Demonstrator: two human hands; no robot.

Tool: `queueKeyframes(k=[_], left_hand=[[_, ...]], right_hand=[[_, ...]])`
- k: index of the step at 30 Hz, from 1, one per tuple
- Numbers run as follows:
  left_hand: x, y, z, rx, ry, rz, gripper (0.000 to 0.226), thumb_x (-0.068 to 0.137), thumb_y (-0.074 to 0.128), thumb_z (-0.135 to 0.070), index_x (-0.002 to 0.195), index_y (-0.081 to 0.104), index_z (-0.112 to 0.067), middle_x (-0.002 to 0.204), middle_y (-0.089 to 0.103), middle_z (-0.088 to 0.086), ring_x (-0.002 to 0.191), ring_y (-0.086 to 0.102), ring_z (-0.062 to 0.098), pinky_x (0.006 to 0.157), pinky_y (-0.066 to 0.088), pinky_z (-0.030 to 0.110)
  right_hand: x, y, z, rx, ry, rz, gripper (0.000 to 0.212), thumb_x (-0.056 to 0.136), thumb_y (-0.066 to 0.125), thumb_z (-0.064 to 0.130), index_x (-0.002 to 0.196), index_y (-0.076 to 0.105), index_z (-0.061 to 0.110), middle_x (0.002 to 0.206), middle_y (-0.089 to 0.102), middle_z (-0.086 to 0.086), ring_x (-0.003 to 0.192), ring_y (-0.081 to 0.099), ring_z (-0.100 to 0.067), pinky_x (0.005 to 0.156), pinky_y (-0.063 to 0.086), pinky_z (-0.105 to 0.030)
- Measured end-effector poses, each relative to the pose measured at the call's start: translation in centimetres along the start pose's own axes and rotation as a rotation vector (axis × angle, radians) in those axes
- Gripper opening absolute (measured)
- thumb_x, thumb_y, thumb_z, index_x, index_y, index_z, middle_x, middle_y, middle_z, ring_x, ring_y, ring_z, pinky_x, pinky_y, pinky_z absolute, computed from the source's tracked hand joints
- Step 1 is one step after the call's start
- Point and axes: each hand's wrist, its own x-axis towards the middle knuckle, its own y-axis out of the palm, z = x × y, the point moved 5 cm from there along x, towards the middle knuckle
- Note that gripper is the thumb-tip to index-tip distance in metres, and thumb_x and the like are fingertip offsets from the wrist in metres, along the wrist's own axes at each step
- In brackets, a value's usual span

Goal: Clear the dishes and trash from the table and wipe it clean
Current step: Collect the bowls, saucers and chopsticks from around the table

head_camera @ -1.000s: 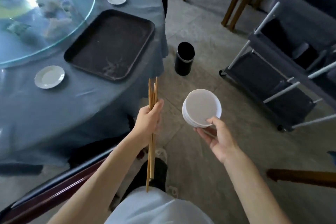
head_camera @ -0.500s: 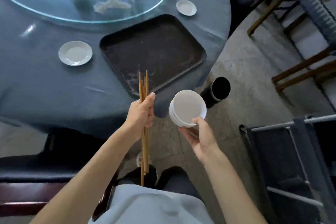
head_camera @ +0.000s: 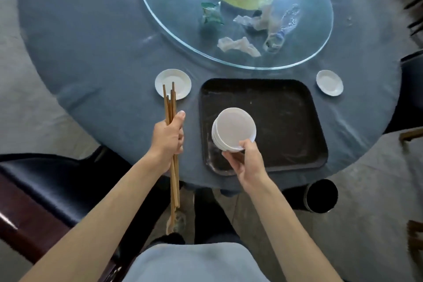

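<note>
My left hand [head_camera: 168,138] grips a bundle of several wooden chopsticks [head_camera: 170,107], held upright over the near edge of the round table [head_camera: 96,36] with its blue cloth. My right hand [head_camera: 246,162] holds a small stack of white plates [head_camera: 233,128] by its near rim, just above the left part of the black tray [head_camera: 286,121]. One white saucer [head_camera: 177,80] lies left of the tray, another white saucer [head_camera: 329,82] to its right. Crumpled napkins [head_camera: 238,44], a green wrapper [head_camera: 210,15] and clear plastic [head_camera: 273,40] lie on the glass turntable [head_camera: 174,27].
A black cylindrical bin [head_camera: 320,196] stands on the floor at the table's near right edge. A dark chair [head_camera: 45,185] with a wooden frame sits at my left. Another dark seat [head_camera: 412,89] shows at the right edge.
My view has turned left, from the floor and cart onto the table, which now lies straight ahead. The plate stack has come over the black tray. Both hands keep their hold.
</note>
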Motion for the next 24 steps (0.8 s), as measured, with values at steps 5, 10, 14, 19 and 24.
queueKeyframes(k=[5, 10, 14, 19, 24], left_hand=[[4.1, 0.8, -2.6, -0.014, 0.033, -0.168, 0.043, 0.103, 0.056, -0.039, 0.069, 0.034, -0.025, 0.048, 0.028, -0.009, 0.038, 0.022, 0.007, 0.036, 0.021, 0.021], [8.0, 1.9, -3.1, -0.027, 0.03, -0.301, 0.041, 0.102, 0.056, -0.039, 0.07, 0.035, -0.024, 0.049, 0.028, -0.008, 0.037, 0.023, 0.007, 0.035, 0.021, 0.019], [10.1, 2.3, -2.8, -0.015, 0.035, -0.367, 0.045, 0.102, 0.056, -0.041, 0.068, 0.032, -0.024, 0.051, 0.026, -0.007, 0.039, 0.022, 0.009, 0.036, 0.022, 0.02], [11.2, 2.2, -2.6, 0.002, 0.063, -0.377, 0.045, 0.102, 0.055, -0.042, 0.068, 0.033, -0.023, 0.051, 0.028, -0.005, 0.039, 0.023, 0.008, 0.037, 0.023, 0.021], [11.1, 1.8, -3.9, 0.065, 0.169, -0.401, 0.051, 0.096, 0.061, -0.039, 0.062, 0.026, -0.023, 0.055, 0.024, 0.003, 0.045, 0.02, 0.016, 0.046, 0.018, 0.032]], right_hand=[[7.1, 4.3, 4.0, -0.114, 0.016, 0.078, 0.047, 0.1, 0.046, 0.007, 0.142, 0.056, 0.026, 0.133, 0.059, -0.003, 0.119, 0.061, -0.023, 0.098, 0.059, -0.045], [11.9, 7.1, 6.2, -0.207, 0.044, 0.125, 0.047, 0.104, 0.047, 0.011, 0.147, 0.052, 0.032, 0.136, 0.056, 0.001, 0.125, 0.057, -0.026, 0.101, 0.057, -0.048], [13.8, 8.1, 6.7, -0.277, 0.078, 0.162, 0.05, 0.102, 0.047, 0.009, 0.145, 0.053, 0.034, 0.133, 0.058, 0.004, 0.125, 0.058, -0.026, 0.101, 0.057, -0.045], [14.5, 7.8, 6.3, -0.289, 0.088, 0.145, 0.053, 0.102, 0.047, 0.007, 0.146, 0.053, 0.036, 0.138, 0.056, 0.003, 0.127, 0.058, -0.027, 0.095, 0.061, -0.04], [13.9, 7.3, 6.9, -0.47, 0.055, 0.099, 0.049, 0.105, 0.055, 0.019, 0.151, 0.046, 0.034, 0.132, 0.058, 0.004, 0.118, 0.063, -0.023, 0.095, 0.059, -0.038]])
